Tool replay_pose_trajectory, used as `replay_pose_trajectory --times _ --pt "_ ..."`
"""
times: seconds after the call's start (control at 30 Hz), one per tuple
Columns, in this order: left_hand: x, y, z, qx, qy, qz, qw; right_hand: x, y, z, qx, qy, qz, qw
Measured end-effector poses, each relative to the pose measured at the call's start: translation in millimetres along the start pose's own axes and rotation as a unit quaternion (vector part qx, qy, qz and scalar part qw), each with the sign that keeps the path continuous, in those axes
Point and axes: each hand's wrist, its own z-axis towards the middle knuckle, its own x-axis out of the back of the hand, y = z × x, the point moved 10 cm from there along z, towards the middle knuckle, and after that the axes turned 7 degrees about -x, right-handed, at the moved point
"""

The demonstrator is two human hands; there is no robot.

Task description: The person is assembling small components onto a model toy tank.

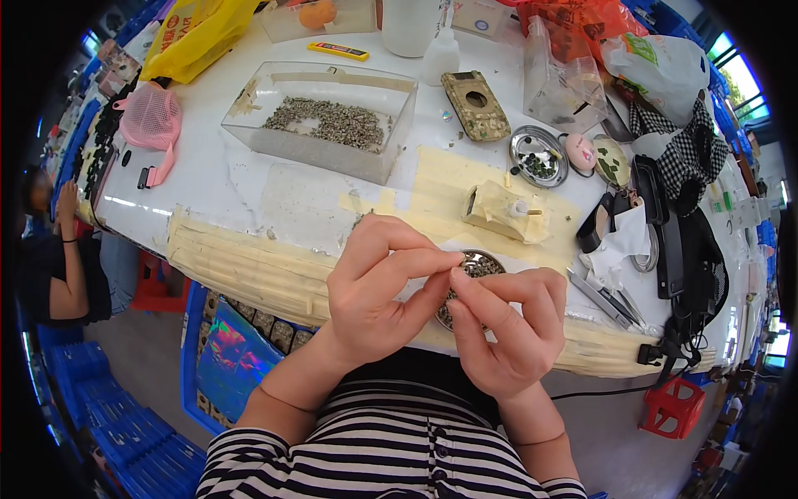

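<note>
My left hand [378, 287] and my right hand [517, 328] meet fingertip to fingertip above the table's near edge. Each is pinched closed; whatever is between the fingers is too small to make out. Just beneath them is a small round metal dish [482, 264] of tiny grey-brown pieces, partly covered by my fingers. Beyond it stands a block wrapped in cream masking tape [504, 213], with a pale peg on top. A clear plastic bin [391, 162] farther left holds a heap of similar tiny pieces [328, 121]. A camouflage-patterned toy tank hull [475, 105] with a round hole lies farther back.
A metal dish with dark green bits [539, 156] is at the right, near a pink oval object [579, 153]. Tweezers [598, 298] and black cables lie at the right edge. A yellow cutter [338, 51] is at the back. Another person's arm [71, 249] shows at left.
</note>
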Motion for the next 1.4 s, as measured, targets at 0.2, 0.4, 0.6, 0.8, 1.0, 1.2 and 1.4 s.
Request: replay_pose_trajectory --times 0.2,0.4,0.6,0.8,1.0,1.2,1.4 --pt "-0.4 -0.2 0.6 0.001 -0.001 -0.021 1.000 -4.3 31.6 -1.7 -0.109 -0.007 0.076 0.991" --pt "-1.4 1.8 1.6 -0.003 -0.005 -0.018 1.000 -17.2 47.9 -3.7 -0.174 -0.038 0.212 0.961" --pt "0.1 -1.2 0.2 0.012 0.005 -0.007 1.000 3.2 4.5 -4.1 0.001 0.012 -0.007 1.000" --pt "-1.2 -2.0 -0.6 0.014 0.003 -0.018 1.000 -1.0 20.5 -3.2 -0.056 0.008 0.033 0.998" --pt "-2.7 -0.7 0.0 0.002 -0.013 -0.029 0.999 -19.6 50.1 -6.3 -0.200 -0.053 0.225 0.952" --pt "-3.7 0.9 3.2 0.001 -0.016 -0.028 0.999 -8.1 43.8 -1.8 -0.165 -0.010 0.166 0.972" --pt "-1.7 -1.5 0.7 0.011 -0.004 -0.008 1.000 0.6 2.0 -6.3 0.013 0.032 -0.020 0.999"
